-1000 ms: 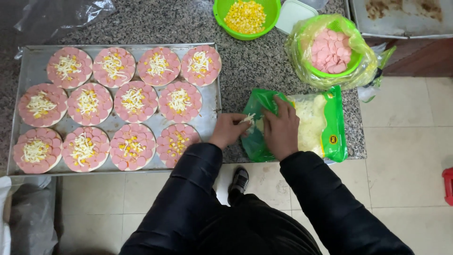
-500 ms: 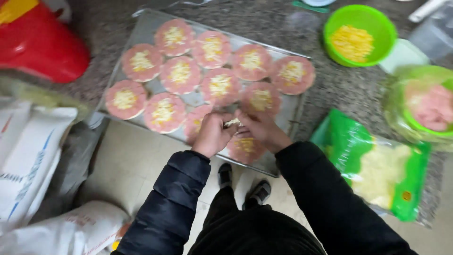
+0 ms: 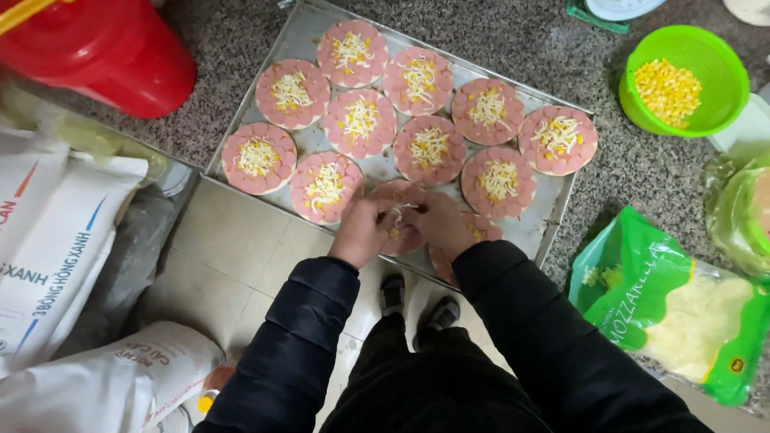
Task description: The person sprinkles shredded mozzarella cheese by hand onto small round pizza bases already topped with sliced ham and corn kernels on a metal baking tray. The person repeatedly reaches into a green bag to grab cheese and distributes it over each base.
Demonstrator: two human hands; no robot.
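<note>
Both hands have swung from the green cheese bag (image 3: 674, 309), now off to their right, onto the tray (image 3: 309, 36), left hand (image 3: 361, 232) and right hand (image 3: 437, 224) pinched together, sprinkling shreds over a near-row pizza (image 3: 399, 212).

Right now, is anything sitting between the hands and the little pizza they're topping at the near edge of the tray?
Nothing visible. The left hand and right hand are already over that small pizza on the metal tray, fingers meeting on it with shredded cheese.
</note>
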